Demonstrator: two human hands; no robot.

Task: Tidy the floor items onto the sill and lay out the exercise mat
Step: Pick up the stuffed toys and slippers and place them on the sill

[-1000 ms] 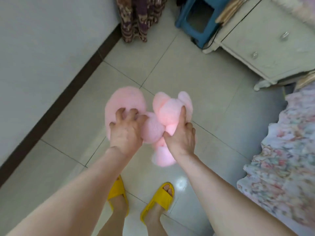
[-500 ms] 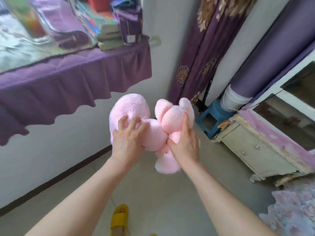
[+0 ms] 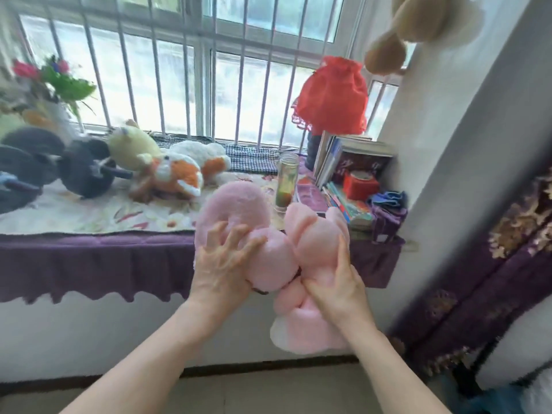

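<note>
I hold a pink plush toy (image 3: 301, 243) in both hands, in front of the window sill (image 3: 89, 216). My left hand (image 3: 222, 264) presses its fingers into the toy's round left part. My right hand (image 3: 337, 282) grips the toy's lower right part, thumb up along it. The toy hangs at about sill height, just before the sill's purple skirt (image 3: 89, 261). No exercise mat is in view.
On the sill lie black dumbbells (image 3: 59, 168), a yellow plush (image 3: 134, 147), an orange and white plush fox (image 3: 182, 171), a glass tumbler (image 3: 287, 180), stacked books (image 3: 346, 186) with a red box (image 3: 360, 182), and a red lamp (image 3: 331, 94). A purple curtain (image 3: 478, 264) hangs at the right.
My view has swung up from the tiled floor to the window sill. Both hands have lifted the pink plush toy from near the floor to sill height, keeping the same hold.
</note>
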